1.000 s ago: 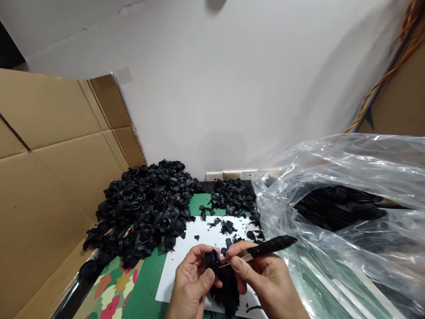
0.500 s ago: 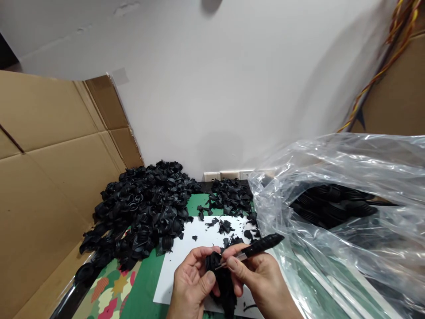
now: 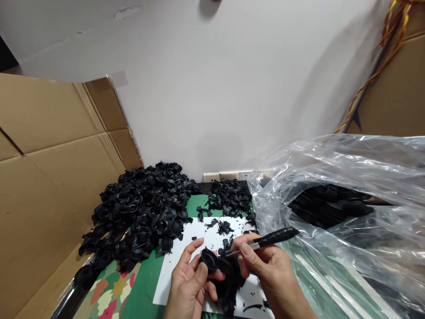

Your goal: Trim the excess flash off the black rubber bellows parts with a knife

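My left hand [image 3: 187, 283] grips a black ribbed rubber part [image 3: 210, 260] by its round collar, thumb on top, index finger lifted. My right hand [image 3: 265, 270] is closed on a black-handled knife [image 3: 270, 238], its thin blade pointing left at the part. Both hands hover over a white sheet [image 3: 175, 270] on a green mat. Black trimmings [image 3: 229, 290] lie under the hands.
A large heap of black rubber parts [image 3: 142, 212] fills the left, beside a cardboard wall [image 3: 49, 168]. A smaller pile of offcuts [image 3: 230, 197] sits at the back. A clear plastic bag [image 3: 348, 212] with more black parts spreads over the right. Twisted wires [image 3: 378, 66] hang at the upper right.
The knife blade has pulled away from the part's collar and risen a little to the right. My left hand turned the part, showing its round opening, and its index finger lifted.
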The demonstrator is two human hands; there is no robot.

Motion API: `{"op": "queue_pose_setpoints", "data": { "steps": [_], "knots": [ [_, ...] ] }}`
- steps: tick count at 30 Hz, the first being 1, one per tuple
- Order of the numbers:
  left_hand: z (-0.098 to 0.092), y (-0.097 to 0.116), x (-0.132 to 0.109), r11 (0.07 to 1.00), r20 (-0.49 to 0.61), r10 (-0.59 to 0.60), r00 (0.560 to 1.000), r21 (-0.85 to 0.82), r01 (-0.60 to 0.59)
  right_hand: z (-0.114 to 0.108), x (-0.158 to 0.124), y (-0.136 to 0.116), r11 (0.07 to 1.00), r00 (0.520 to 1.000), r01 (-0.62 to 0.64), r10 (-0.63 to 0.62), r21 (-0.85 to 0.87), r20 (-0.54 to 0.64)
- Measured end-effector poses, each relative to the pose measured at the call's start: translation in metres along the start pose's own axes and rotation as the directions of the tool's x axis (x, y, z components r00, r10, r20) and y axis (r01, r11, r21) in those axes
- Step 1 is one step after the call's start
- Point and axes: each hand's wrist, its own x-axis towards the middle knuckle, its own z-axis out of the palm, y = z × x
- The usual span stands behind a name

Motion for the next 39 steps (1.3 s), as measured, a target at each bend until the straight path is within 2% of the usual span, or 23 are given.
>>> {"op": "queue_pose_setpoints", "data": {
  "steps": [4,9,14,20,29,32,34,36,38,39],
  "knots": [
    [0.000,0.003,0.000,0.996,-0.095,-0.088,0.992,-0.035,0.085,0.002,-0.004,-0.003,1.000,1.000,0.007,-0.007,0.007,0.011],
    [-0.001,0.002,0.000,0.989,-0.095,-0.147,0.985,-0.045,0.143,0.005,-0.010,0.000,1.000,1.000,0.021,-0.021,-0.005,0.013],
    [0.001,0.004,-0.001,0.989,-0.096,-0.144,0.985,-0.045,0.140,0.003,-0.009,0.006,0.999,0.999,0.010,-0.008,-0.047,0.039],
    [0.001,0.003,-0.002,0.990,-0.085,-0.136,0.987,-0.054,0.132,0.014,-0.013,0.005,1.000,0.998,0.022,-0.022,-0.013,-0.063],
    [0.005,-0.002,-0.002,0.993,-0.110,-0.112,0.988,-0.033,0.109,0.016,-0.013,0.010,0.995,0.994,0.015,-0.026,-0.104,-0.108],
    [0.007,-0.005,-0.003,0.997,-0.131,-0.079,0.988,-0.027,0.076,0.016,-0.016,0.015,0.987,0.995,0.041,-0.055,-0.159,-0.089],
    [0.008,-0.008,-0.004,0.999,-0.144,-0.052,0.988,-0.021,0.049,0.014,-0.017,0.019,0.961,0.989,0.128,-0.141,-0.246,-0.037],
    [0.007,-0.012,-0.005,0.999,-0.141,-0.034,0.989,-0.014,0.032,0.010,-0.016,0.022,0.863,0.939,0.338,-0.339,-0.375,0.067],
    [0.006,-0.014,-0.006,0.999,-0.133,-0.038,0.990,-0.011,0.036,0.001,-0.009,0.023,0.655,0.813,0.566,-0.544,-0.501,0.208],
    [0.006,-0.014,-0.007,0.999,-0.133,-0.050,0.990,-0.010,0.049,-0.004,-0.004,0.022,0.541,0.754,0.628,-0.601,-0.559,0.265]
  ]
}}
